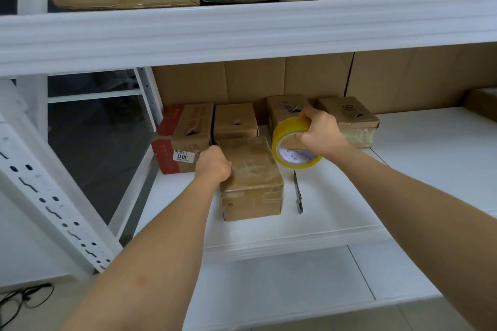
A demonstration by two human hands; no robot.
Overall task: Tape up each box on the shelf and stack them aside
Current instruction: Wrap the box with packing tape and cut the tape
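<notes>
A small brown box [251, 177], wrapped in clear tape, sits near the front of the white shelf [336, 207]. My left hand [212, 162] rests against its upper left edge, fingers curled over it. My right hand [321, 130] grips a roll of yellow tape [289, 142] held just above and to the right of that box. Behind stand several more boxes: a red-printed one [183, 137], a plain one [235, 121], a third [285, 110] partly hidden by the roll, and one [352, 118] at the right.
A grey utility knife [298, 192] lies on the shelf just right of the front box. Cardboard sheets [295, 75] line the back. The shelf above [242, 32] carries large boxes. A white upright post [53, 196] stands at the left; a lower shelf [295, 290] is below.
</notes>
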